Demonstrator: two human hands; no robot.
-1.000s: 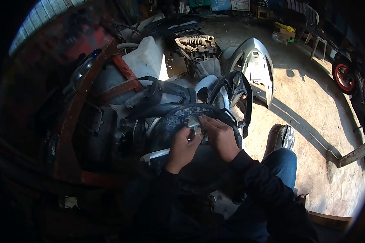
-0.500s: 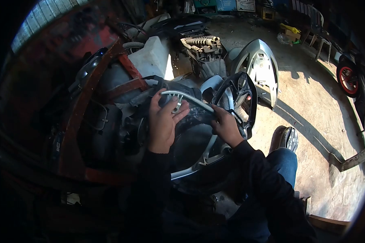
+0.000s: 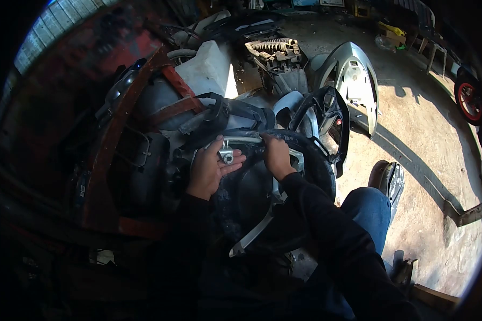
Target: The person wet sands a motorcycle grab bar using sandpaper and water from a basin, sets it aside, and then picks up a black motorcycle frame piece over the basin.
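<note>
A silver metal frame (image 3: 263, 227) with curved arms lies across a round black tub-like object (image 3: 251, 187). My left hand (image 3: 208, 170) grips the frame's left side, its thumb up by a small round metal fitting (image 3: 227, 155) and its other fingers stretched beneath. At the top bar, my right hand (image 3: 276, 155) is closed around the metal with the fingers curled down. The frame's lower arm slants down to the left over the black surface. Part of the bar is hidden by my hands.
A red metal frame (image 3: 104, 155) stands at left. Beyond the tub lie black plastic panels (image 3: 246, 115), a silver fairing (image 3: 353, 80) and a dusty shock absorber (image 3: 273, 46). A red-rimmed wheel (image 3: 468, 100) is at right; my shoe (image 3: 395, 184) rests on the floor.
From resting close together on a small metal part, my hands have moved apart. The silver frame was lifted and tilted, and is now lower over the black tub.
</note>
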